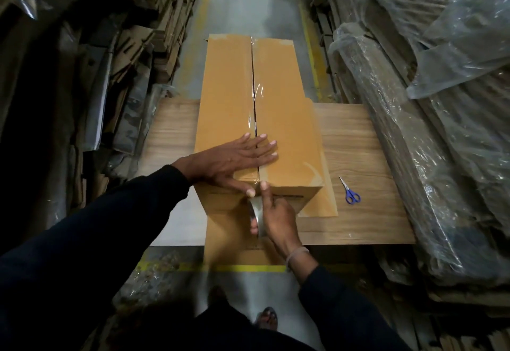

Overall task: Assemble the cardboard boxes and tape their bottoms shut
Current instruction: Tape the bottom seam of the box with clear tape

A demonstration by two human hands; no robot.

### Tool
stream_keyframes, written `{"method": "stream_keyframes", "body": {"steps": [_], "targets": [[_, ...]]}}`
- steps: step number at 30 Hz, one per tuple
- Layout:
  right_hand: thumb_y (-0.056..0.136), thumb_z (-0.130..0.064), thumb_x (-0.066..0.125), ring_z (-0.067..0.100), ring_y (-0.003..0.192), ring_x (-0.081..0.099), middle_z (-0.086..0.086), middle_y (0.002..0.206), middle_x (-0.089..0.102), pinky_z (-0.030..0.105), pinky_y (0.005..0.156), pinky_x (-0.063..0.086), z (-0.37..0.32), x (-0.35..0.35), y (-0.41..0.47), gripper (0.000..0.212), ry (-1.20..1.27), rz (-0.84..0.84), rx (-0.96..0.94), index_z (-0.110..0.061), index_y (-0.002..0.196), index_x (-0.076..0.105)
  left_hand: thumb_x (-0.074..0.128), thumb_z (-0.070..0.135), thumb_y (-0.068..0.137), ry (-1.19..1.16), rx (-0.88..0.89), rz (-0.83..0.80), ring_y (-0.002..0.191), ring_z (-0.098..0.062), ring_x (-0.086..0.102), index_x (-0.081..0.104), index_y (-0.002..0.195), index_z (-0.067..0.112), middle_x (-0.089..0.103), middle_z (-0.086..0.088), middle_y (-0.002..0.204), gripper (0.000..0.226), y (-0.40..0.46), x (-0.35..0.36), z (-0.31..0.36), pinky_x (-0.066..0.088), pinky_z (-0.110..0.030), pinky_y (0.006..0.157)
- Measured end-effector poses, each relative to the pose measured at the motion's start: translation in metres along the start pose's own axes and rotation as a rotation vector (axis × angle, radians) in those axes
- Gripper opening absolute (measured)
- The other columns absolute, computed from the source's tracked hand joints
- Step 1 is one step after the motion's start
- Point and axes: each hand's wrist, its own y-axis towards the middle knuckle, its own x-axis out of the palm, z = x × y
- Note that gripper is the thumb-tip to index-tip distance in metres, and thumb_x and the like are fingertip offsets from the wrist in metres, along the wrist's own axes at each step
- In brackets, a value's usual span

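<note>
A long tan cardboard box [287,108] lies on a wooden table [358,141], its flaps up and meeting along a centre seam. Clear tape [255,97] runs down that seam from the far end toward me. My left hand [234,157] lies flat with straight fingers across the seam near the box's near end, its thumb at the near edge. My right hand [276,218] grips a roll of clear tape [256,218] just below that edge, against the box's near face, with the thumb pressing the tape at the corner.
Blue-handled scissors [350,190] lie on the table right of the box. Plastic-wrapped stacks of flat cardboard [414,130] line the right side, and more cardboard piles [124,61] stand on the left. A grey aisle floor [248,0] with yellow lines runs ahead.
</note>
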Motion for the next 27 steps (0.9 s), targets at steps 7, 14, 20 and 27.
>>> {"method": "stream_keyframes", "body": {"steps": [7, 14, 20, 27], "targets": [[0.081, -0.088, 0.04, 0.03, 0.052, 0.068, 0.015, 0.062, 0.071, 0.042, 0.058, 0.061, -0.015, 0.018, 0.029, 0.092, 0.086, 0.081, 0.048, -0.002, 0.097, 0.068, 0.029, 0.071, 0.105, 0.054, -0.039, -0.005, 0.162, -0.029, -0.014, 0.007, 0.169, 0.031, -0.005, -0.003, 0.177, 0.078, 0.014, -0.002, -0.026, 0.001, -0.06, 0.129], [0.084, -0.086, 0.046, 0.031, 0.056, 0.068, 0.018, 0.067, 0.072, 0.036, 0.055, 0.058, -0.019, 0.02, 0.038, 0.093, 0.16, 0.057, 0.033, 0.001, 0.107, 0.07, 0.03, 0.064, 0.107, 0.063, -0.009, 0.027, 0.161, -0.032, -0.014, 0.011, 0.169, 0.027, -0.005, -0.006, 0.177, 0.074, 0.015, 0.003, -0.043, -0.001, -0.06, 0.129], [0.096, -0.078, 0.043, 0.027, 0.058, 0.068, 0.015, 0.068, 0.072, 0.036, 0.058, 0.06, -0.04, 0.028, 0.051, 0.081, 0.172, 0.03, 0.008, -0.004, 0.11, 0.071, 0.02, 0.068, 0.104, 0.068, -0.022, -0.048, 0.16, -0.032, -0.02, 0.004, 0.169, 0.03, -0.01, -0.007, 0.176, 0.077, 0.023, -0.011, -0.066, -0.008, -0.057, 0.129], [0.11, -0.051, 0.042, -0.004, 0.076, 0.073, -0.015, 0.086, 0.076, 0.01, 0.063, 0.053, -0.025, 0.011, 0.052, 0.038, 0.248, -0.097, -0.114, -0.023, 0.122, 0.066, 0.02, 0.072, 0.103, 0.077, -0.069, -0.016, 0.16, -0.025, -0.021, -0.001, 0.168, 0.035, -0.012, -0.001, 0.176, 0.078, 0.022, -0.009, -0.059, -0.014, -0.055, 0.128]]}}
